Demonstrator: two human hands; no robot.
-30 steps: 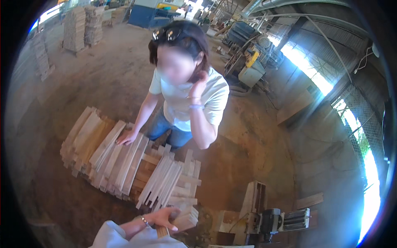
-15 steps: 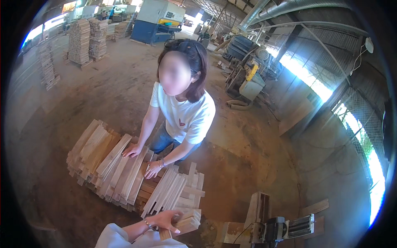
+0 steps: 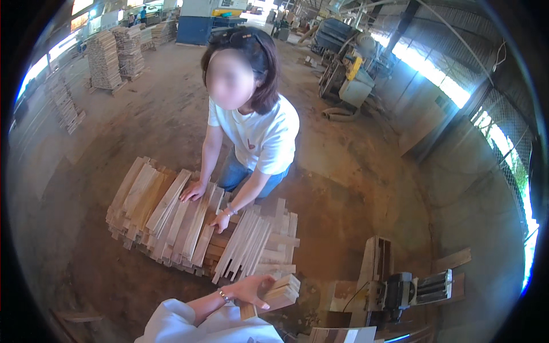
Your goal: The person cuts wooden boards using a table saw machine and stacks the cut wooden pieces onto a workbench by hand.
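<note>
My left hand is closed around a small bundle of wooden strips, with a bracelet at the wrist. The bundle's squared ends point right, and one piece shows below my fingers. Just beyond my hand lies a broad stack of wooden strips, some set crosswise at its right end. My right hand is out of view. Across the stack a person in a white shirt leans in, one hand resting flat on the strips and the other hand at a lower gap between them.
A machine with a dark motor stands at the lower right, beside boards. More machinery lines the right wall. Tall wood stacks and a blue and white machine stand at the back.
The view has tilted down and shifted, so the stack and the person sit differently in the picture. My left hand still grips the wooden strips, now a little farther right in view.
</note>
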